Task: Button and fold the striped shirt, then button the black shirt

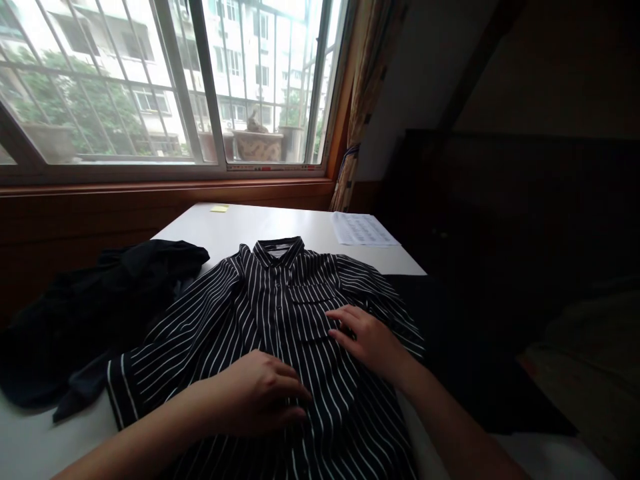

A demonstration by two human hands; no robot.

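A black shirt with thin white stripes [260,313] lies spread face up on the white table [260,223], collar away from me. My left hand [263,393] rests on its lower front with fingers curled together near the button line. My right hand [363,337] lies flat on the shirt's right chest, fingers stretched out toward the buttons. Neither hand holds anything.
A heap of dark clothing [85,313] lies at the left of the table. A printed sheet of paper [363,229] and a yellow sticky note [220,209] lie at the far side. A barred window [165,80] and a tied curtain [357,133] stand behind.
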